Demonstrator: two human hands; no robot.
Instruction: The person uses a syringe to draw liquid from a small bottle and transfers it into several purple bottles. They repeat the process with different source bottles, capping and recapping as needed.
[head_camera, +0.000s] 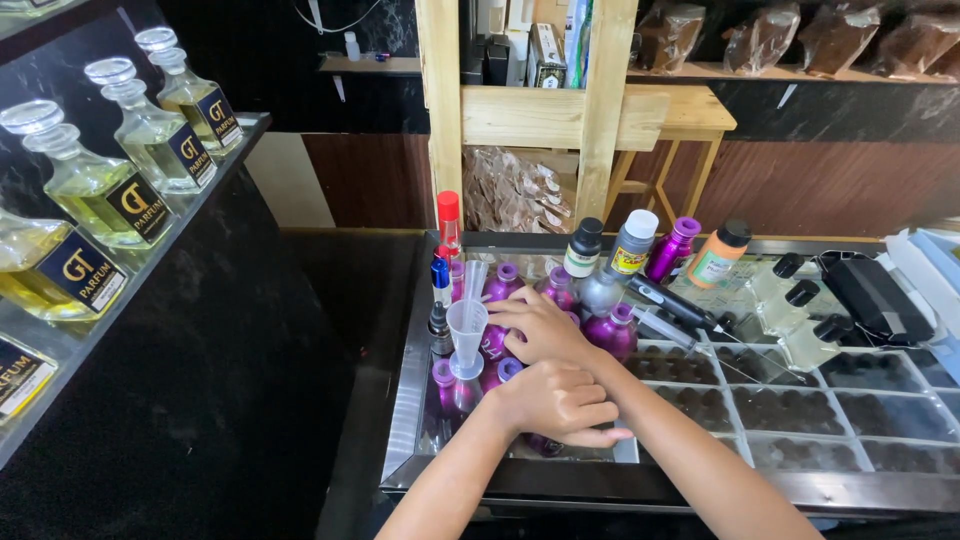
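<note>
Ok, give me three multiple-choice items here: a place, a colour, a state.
1. Where does the clear plastic funnel stand? A on a round purple bottle; B on the wall shelf; C on the wooden stool.
2. What colour caps the tall slim bottle behind it? A green; B red; C white.
3. The square glass bottles of yellow liquid are: A lying down; B uncapped; C upright, stoppered.
A, its spout meets a bottle beside the right hand; B, the top is red; C, clear stoppers sit on each.
</note>
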